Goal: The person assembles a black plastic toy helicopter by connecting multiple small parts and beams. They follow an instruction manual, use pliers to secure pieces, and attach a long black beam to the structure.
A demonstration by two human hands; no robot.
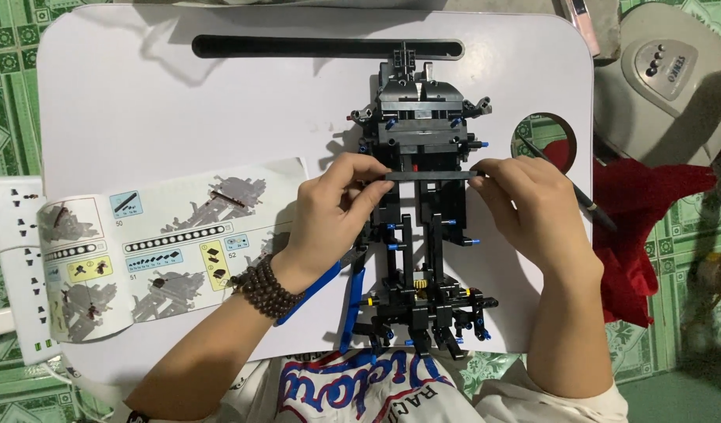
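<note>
Both hands hold one thin black beam [432,175] crosswise over the black model [419,211] on the white bench [180,102]. The left hand [337,207] has its grip pinched on the beam's left end, and the right hand [525,207] is pinched on the right end; both grips are clamped on it, fingertips close together.

The beam lies level, its long axis running left to right across the picture, at right angles to the model. The model's own long axis runs away from the person, from the geared end near the body up toward the slot [329,47] at the bench's far edge. The beam sits over the model's upper middle, just below the wide block; whether it touches the frame under it I cannot tell.

Risks, as I judge them: a light two-finger pinch could let the beam tilt or slip, so its holes miss the pins. Pushing hard on a skewed beam might pop nearby blue pins loose or shift the whole model. The open booklet [164,243] lies left, near the left wrist with its bead bracelet [265,288]
</note>
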